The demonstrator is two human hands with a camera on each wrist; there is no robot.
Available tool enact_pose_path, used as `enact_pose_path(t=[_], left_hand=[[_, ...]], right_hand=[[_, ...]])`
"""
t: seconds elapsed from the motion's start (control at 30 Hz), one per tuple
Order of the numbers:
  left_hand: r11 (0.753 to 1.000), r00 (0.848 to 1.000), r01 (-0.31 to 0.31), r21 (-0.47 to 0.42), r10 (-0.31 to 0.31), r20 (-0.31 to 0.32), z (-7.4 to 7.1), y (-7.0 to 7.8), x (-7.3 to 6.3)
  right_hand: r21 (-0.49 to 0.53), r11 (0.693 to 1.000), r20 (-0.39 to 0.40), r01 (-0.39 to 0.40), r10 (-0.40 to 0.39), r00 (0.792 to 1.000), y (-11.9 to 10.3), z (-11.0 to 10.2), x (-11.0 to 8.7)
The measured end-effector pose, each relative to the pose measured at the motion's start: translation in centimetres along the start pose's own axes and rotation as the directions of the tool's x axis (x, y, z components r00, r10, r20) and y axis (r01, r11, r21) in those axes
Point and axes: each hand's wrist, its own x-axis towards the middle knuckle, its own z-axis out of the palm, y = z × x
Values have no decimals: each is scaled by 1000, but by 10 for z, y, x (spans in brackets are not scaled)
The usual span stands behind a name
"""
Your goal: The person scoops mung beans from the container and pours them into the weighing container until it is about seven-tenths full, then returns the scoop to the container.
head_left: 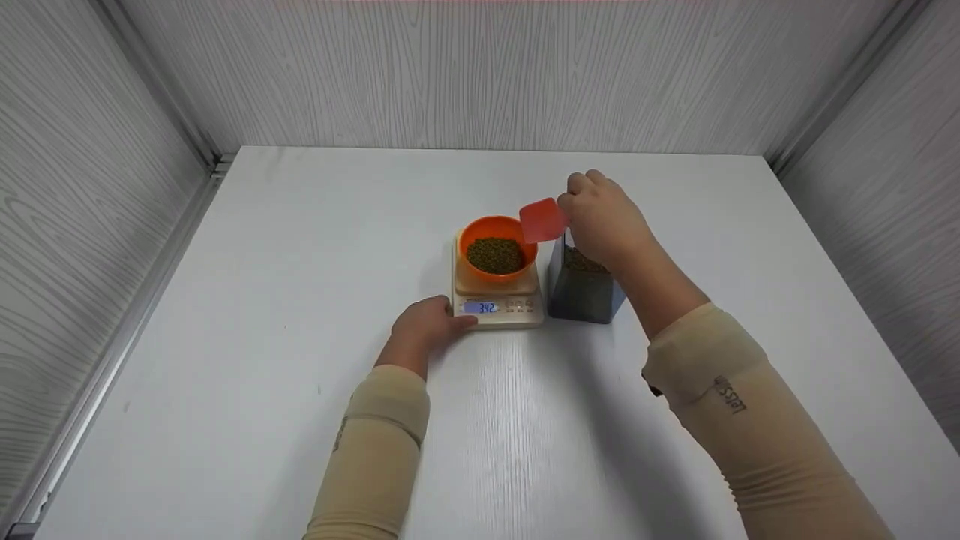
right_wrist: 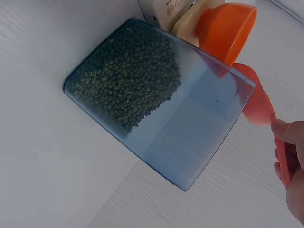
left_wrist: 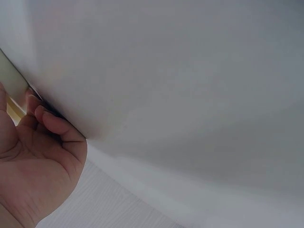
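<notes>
The right hand [head_left: 600, 217] has its grip pinched on a red scoop [head_left: 541, 220], held just above the orange bowl [head_left: 496, 247] of green beans on the scale [head_left: 498, 300]. Directly beneath that hand stands the blue container [head_left: 583, 294]. The left hand [head_left: 427, 324], fingers curled, grips the scale's near corner on the table [head_left: 300, 262].

left hand [head_left: 427, 324]: low, fingers curled, resting | right hand [head_left: 600, 217]: raised, fingers pinched | both forearms sleeved
</notes>
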Motion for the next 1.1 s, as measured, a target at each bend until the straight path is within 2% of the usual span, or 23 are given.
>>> enact_pose_path(t=[0.17,0.4,0.53,0.67,0.73,0.87,0.97,1.1], left_hand=[[1000,1000,-7,6,7,-1,-1,1,-1],[1000,1000,8,-8,-8,8,-2,3,-3],[1000,1000,-6,9,6,8,-3,3,-4],[1000,1000,-19,22,19,4,-2,3,-3],[1000,1000,-18,21,18,3,-3,3,-3],[1000,1000,-9,10,9,-4,-3,2,-1],[1000,1000,-2,1,2,-6,-2,2,-1],[1000,1000,2,-8,-2,2,-2,3,-1]], right_hand=[[6,1000,7,-5,5,1000,2,-1,-2],[179,976,43,-127,122,992,11,-9,-10],[222,964,53,-147,138,989,19,-19,-15],[270,946,114,-181,156,981,31,-33,-22],[292,932,154,-214,175,972,37,-40,-26],[293,909,250,-296,226,942,45,-50,-31],[243,914,324,-325,239,915,47,-49,-33],[183,935,406,-305,211,889,43,-41,-33]])
